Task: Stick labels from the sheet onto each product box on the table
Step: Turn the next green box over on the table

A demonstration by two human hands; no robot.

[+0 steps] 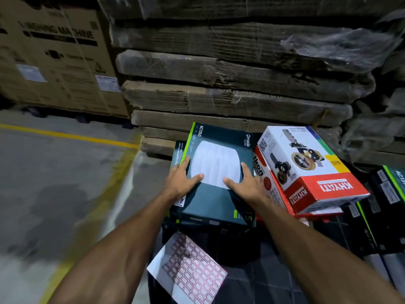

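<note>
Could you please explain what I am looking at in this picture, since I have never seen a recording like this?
There is no machine here: a camera worn on a person's head looks down at their two bare arms. The left hand and right hand both rest with straight fingers on a dark teal Omada product box, which tops a small stack. Beside it leans a red and white Khyati box. Nearer the person lies a white sheet of red-edged labels. Neither hand holds a label. Big cardboard cartons are stacked behind.
</note>
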